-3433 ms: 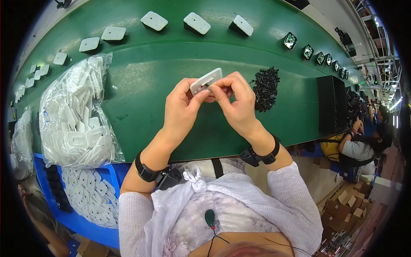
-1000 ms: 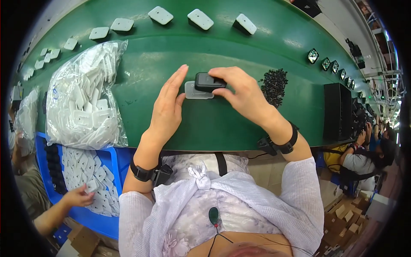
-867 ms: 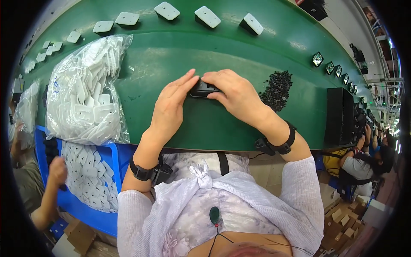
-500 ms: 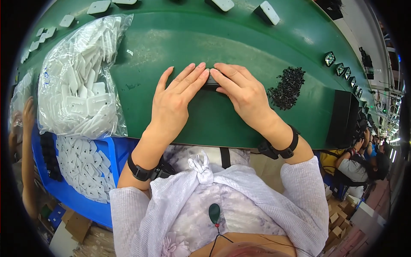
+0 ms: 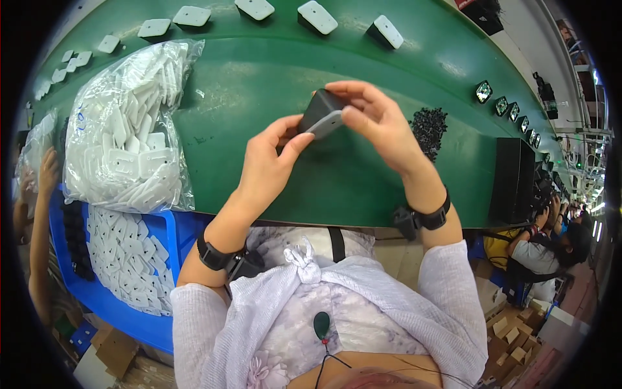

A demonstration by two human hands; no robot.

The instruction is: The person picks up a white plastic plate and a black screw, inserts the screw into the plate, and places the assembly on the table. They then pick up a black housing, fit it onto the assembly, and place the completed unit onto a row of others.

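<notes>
Between my two hands a black plastic housing with a pale grey cover plate (image 5: 322,111) is held tilted above the green work surface (image 5: 291,185). My left hand (image 5: 273,150) pinches its lower left corner between thumb and fingers. On the opposite end, my right hand (image 5: 376,117) grips it with the thumb at the plate's edge and the fingers behind the black side. A pile of small black parts (image 5: 428,131) lies just beyond my right wrist. To the left of my left hand rests a clear plastic bag (image 5: 133,129) full of white plates.
A blue crate (image 5: 116,311) at the left holds loose white plates (image 5: 126,259). Along the far belt stand several housings with pale covers (image 5: 317,17). Lit square units (image 5: 483,91) line the right side, near a black box (image 5: 510,181). Another person's hand (image 5: 48,170) is at far left.
My hands, earlier laid flat together over the black housing, have lifted it off the surface and tilted it, so its pale cover now shows. The housings on the far belt have shifted left.
</notes>
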